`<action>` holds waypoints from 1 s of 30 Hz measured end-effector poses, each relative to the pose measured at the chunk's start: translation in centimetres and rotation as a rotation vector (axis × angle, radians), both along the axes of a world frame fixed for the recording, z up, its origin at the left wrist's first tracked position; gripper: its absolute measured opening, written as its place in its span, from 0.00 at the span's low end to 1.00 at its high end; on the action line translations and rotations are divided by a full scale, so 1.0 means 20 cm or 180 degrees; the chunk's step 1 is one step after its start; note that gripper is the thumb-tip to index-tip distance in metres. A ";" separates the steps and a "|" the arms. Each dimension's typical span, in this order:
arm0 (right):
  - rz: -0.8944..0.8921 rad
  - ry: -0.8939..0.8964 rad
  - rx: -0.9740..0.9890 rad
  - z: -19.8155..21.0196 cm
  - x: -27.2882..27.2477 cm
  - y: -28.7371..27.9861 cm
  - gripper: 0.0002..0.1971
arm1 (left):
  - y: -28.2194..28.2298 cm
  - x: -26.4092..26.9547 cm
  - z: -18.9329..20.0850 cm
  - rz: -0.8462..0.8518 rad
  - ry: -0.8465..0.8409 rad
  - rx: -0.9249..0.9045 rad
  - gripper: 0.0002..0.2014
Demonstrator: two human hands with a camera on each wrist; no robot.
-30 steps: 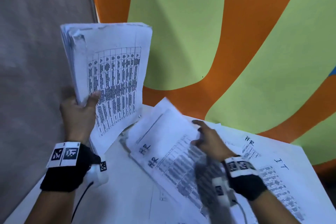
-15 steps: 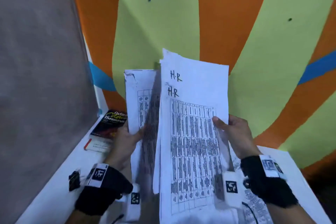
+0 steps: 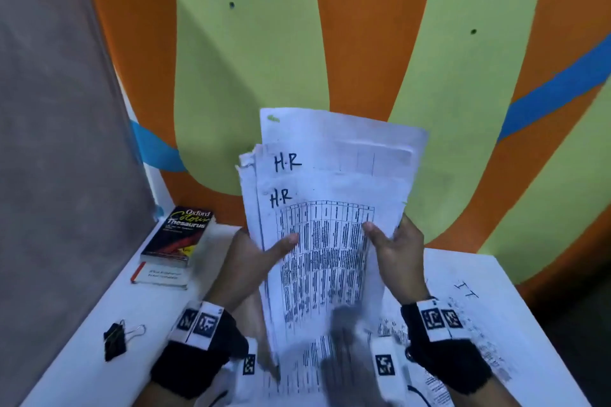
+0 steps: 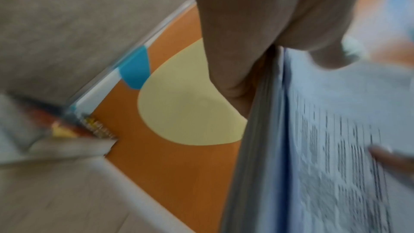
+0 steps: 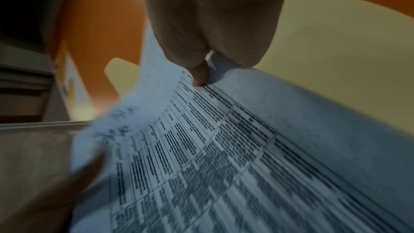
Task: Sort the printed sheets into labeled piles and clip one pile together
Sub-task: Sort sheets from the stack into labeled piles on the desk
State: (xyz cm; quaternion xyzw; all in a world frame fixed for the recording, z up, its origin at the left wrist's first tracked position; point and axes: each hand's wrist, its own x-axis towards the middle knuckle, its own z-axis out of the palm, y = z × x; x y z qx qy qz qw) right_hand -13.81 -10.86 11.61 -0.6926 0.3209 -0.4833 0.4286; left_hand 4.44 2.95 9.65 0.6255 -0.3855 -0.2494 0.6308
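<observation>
A thick stack of printed sheets [image 3: 327, 208], the front ones marked "H.R" by hand, stands upright above the white table [image 3: 109, 314]. My left hand [image 3: 261, 251] grips its left edge, thumb across the front page. My right hand [image 3: 390, 241] grips the right edge, thumb on the print. The left wrist view shows the stack's edge [image 4: 264, 130] pinched under my left hand [image 4: 257, 45]. In the right wrist view my right hand [image 5: 201, 56] holds the top page [image 5: 224, 148]. A black binder clip [image 3: 115, 340] lies on the table at the left. A sheet marked "IT" [image 3: 476, 317] lies flat at the right.
An Oxford thesaurus [image 3: 178, 238] rests on a second thin book at the table's back left corner. A grey panel [image 3: 49, 142] walls off the left side. The orange and green painted wall [image 3: 297, 43] stands right behind the table.
My right hand lifted the HR sheets off the table and brought them against the stack in my left hand. Both hands now hold one merged stack upright.
</observation>
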 end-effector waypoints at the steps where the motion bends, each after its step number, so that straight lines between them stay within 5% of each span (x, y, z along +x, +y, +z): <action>1: 0.0001 -0.0034 -0.0075 0.00 0.00 0.01 0.15 | -0.02 -0.01 0.01 0.0180 -0.0103 -0.0104 0.14; 6: 0.0418 -0.0198 0.0209 0.03 -0.04 0.01 0.34 | -0.04 -0.05 0.00 0.0396 0.0002 -0.0436 0.14; 9: 0.0525 -0.0223 0.0203 0.01 -0.06 0.00 0.36 | -0.06 -0.06 -0.04 0.0566 -0.0030 -0.0460 0.16; 12: 0.0500 -0.0184 0.0081 0.01 -0.04 0.00 0.30 | -0.10 -0.09 -0.01 0.0662 -0.0001 -0.0487 0.08; 15: 0.0418 -0.0072 -0.0169 0.03 -0.01 0.01 0.26 | -0.10 -0.12 0.06 0.0793 -0.0167 -0.0624 0.17; 19: 0.0245 -0.0277 -0.0341 0.03 -0.04 0.00 0.41 | -0.08 -0.09 0.05 0.0739 -0.0178 -0.0658 0.09; 22: -0.0092 -0.0036 -0.1182 0.11 -0.07 0.00 0.48 | -0.07 -0.07 0.00 0.0599 0.0031 -0.0545 0.24; 27: -0.0054 0.0969 -0.2087 0.23 -0.02 -0.06 0.28 | -0.07 -0.06 -0.01 0.0495 0.0043 -0.0425 0.29; 30: 0.0129 0.0711 -0.1959 0.21 -0.04 -0.07 0.26 | -0.07 -0.06 -0.01 0.0454 0.0066 -0.0485 0.26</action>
